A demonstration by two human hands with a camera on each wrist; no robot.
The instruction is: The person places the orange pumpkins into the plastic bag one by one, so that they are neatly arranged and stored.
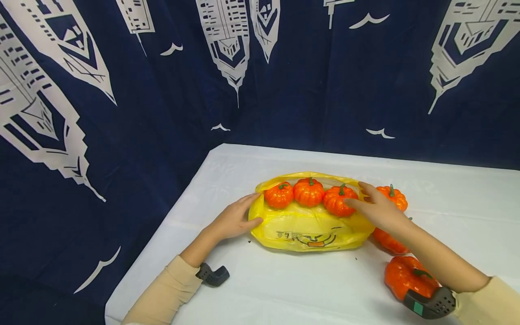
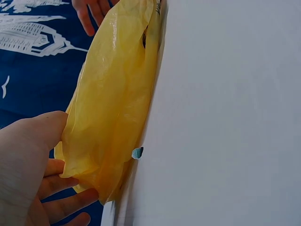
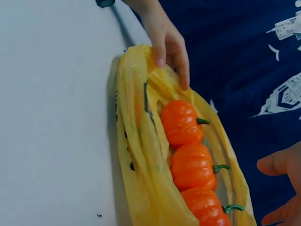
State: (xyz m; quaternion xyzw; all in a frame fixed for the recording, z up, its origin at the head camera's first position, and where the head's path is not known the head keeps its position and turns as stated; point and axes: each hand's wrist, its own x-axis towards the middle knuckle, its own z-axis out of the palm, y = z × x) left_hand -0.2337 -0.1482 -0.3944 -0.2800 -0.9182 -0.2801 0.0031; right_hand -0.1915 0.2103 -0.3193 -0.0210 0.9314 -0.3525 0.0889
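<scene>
A yellow plastic bag (image 1: 284, 230) lies on its side with its mouth spread, printed in dark lines. Three small orange pumpkins sit in a row in its mouth: a left one (image 1: 278, 197), a middle one (image 1: 308, 193) and a right one (image 1: 338, 203). At the bag's left end my left hand (image 1: 235, 217) touches the plastic, thumb and fingers spread apart; the left wrist view shows its fingers (image 2: 66, 205) loosely extended. Over the bag's right end reaches my right hand (image 1: 375, 208), fingers spread, beside the right pumpkin. No object shows in its grasp.
Right of the bag, partly behind my right arm, lie an orange pumpkin (image 1: 397, 198), another pumpkin (image 1: 387, 243) and a larger red-orange one (image 1: 400, 273). A white cloth covers the table (image 1: 292, 289). Behind hangs a dark blue curtain (image 1: 300, 122) with white buildings.
</scene>
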